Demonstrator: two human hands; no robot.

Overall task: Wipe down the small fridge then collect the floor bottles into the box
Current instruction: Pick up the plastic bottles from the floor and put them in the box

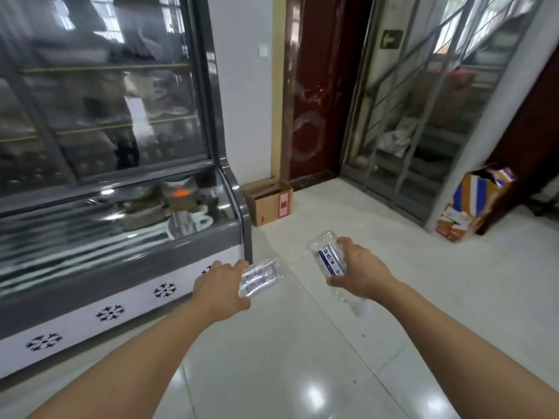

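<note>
There is one view only, from a camera worn on the person's head. It looks forward and down across a glossy tiled floor, from standing height. Both forearms reach out from the bottom edge into the middle of the frame, so the left hand and right hand sit close to the lens. A glass-fronted fridge fills the left side, near the camera. A cardboard box and a dark red door lie farther ahead, near the centre. The wide lens bends straight edges toward the borders.
</note>
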